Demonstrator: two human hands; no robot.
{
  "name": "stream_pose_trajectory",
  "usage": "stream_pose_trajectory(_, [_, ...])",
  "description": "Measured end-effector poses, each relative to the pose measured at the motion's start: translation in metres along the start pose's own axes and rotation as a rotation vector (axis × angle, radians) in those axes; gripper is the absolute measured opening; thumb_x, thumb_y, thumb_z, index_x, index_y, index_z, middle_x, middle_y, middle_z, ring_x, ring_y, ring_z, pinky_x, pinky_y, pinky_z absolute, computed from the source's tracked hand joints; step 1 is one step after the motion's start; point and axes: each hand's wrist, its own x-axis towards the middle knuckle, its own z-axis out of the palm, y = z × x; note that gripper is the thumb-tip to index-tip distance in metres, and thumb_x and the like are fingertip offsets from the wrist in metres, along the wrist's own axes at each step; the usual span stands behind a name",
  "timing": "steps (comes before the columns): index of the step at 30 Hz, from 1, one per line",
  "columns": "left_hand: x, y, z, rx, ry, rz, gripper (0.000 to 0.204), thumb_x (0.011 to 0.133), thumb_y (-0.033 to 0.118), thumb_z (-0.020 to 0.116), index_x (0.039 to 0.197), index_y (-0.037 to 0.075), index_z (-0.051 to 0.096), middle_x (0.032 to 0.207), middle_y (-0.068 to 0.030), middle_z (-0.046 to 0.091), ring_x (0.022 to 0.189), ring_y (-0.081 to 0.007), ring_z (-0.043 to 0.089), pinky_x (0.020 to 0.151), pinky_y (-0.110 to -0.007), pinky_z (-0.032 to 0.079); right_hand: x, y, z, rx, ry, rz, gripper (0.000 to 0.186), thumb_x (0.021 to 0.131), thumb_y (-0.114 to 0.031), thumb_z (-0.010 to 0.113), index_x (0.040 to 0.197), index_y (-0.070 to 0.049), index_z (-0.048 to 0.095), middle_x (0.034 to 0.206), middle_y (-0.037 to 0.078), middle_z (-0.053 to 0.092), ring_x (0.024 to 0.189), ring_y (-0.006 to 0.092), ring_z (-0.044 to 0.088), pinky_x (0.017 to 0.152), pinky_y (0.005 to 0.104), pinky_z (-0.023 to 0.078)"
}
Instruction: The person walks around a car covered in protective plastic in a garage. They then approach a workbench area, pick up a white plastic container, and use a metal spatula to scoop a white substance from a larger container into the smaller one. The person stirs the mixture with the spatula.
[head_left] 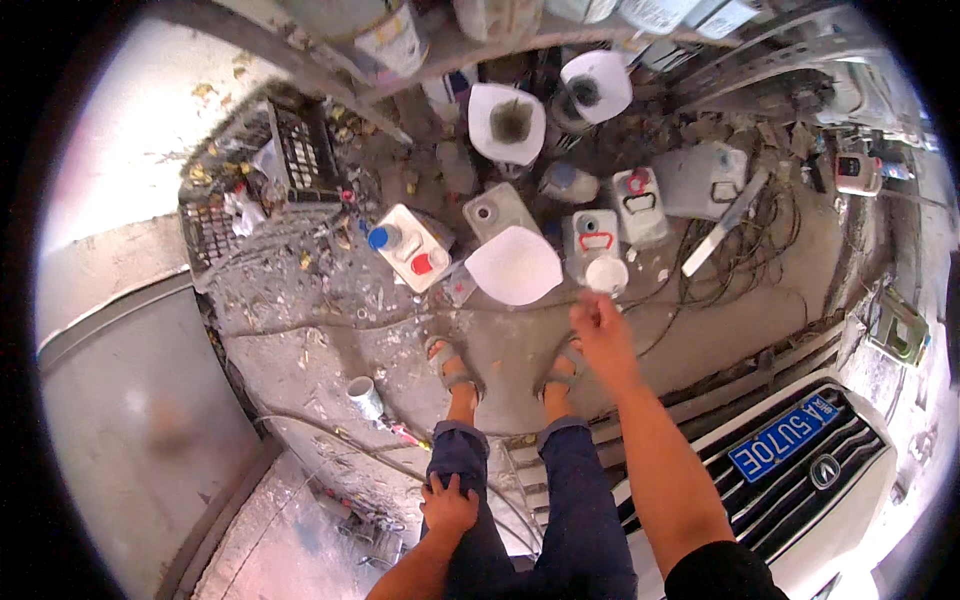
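The left hand is lying loosely spread on a trouser leg, gripping nothing; the right hand is hovering half-curled, hold unclear, a white container sitting just beyond.

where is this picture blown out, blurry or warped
Head view throughout: the bright pale surface at upper left is blown out; the bare right hand looks slightly blurred; the grey metal panel at lower left has bowed edges, with a hazy brown smudge whose cause I can't tell; the picture's corners go black.
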Motion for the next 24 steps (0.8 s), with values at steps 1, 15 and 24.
stream_pose_trajectory(1, [0.009, 0.000, 0.002, 0.009, 0.018, 0.043, 0.061, 0.082, 0.045, 0.056, 0.134, 0.013, 0.050, 0.143, -0.0261, 0.036, 0.128, -0.0458, 0.037, 0.099, -0.061, 0.035, 0.015, -0.008, 0.006, -0.008, 0.076, -0.042, 0.041, 0.086, -0.031, 0.065, 0.112, -0.001, 0.056, 0.087, 0.014, 0.067, 0.077, 0.0263, 0.065, 0.069, 0.0380, 0.051])
stream_pose_trajectory(15, [0.213, 0.138, -0.115, -0.888, 0.318, 0.588, 0.071, 0.079, 0.016, 0.071, 0.139, 0.004, 0.035, 0.126, -0.0194, 0.051, 0.109, -0.0320, 0.055, 0.092, -0.039, 0.046, 0.048, -0.052, 0.038, -0.112, 0.242, -0.126, 0.016, 0.085, -0.013, 0.064, 0.094, -0.001, 0.060, 0.078, 0.012, 0.067, 0.067, 0.0236, 0.066, 0.064, 0.0352, 0.052])
stream_pose_trajectory(24, [0.311, 0.185, -0.088, -0.692, 0.616, 0.821, 0.066, 0.081, 0.022, 0.069, 0.137, 0.004, 0.038, 0.132, -0.0149, 0.052, 0.119, -0.0297, 0.051, 0.098, -0.037, 0.042, 0.034, -0.055, 0.051, 0.148, 0.200, 0.040, 0.013, 0.088, -0.011, 0.063, 0.096, -0.001, 0.059, 0.073, 0.001, 0.060, 0.063, 0.0066, 0.055, 0.054, 0.0233, 0.047])
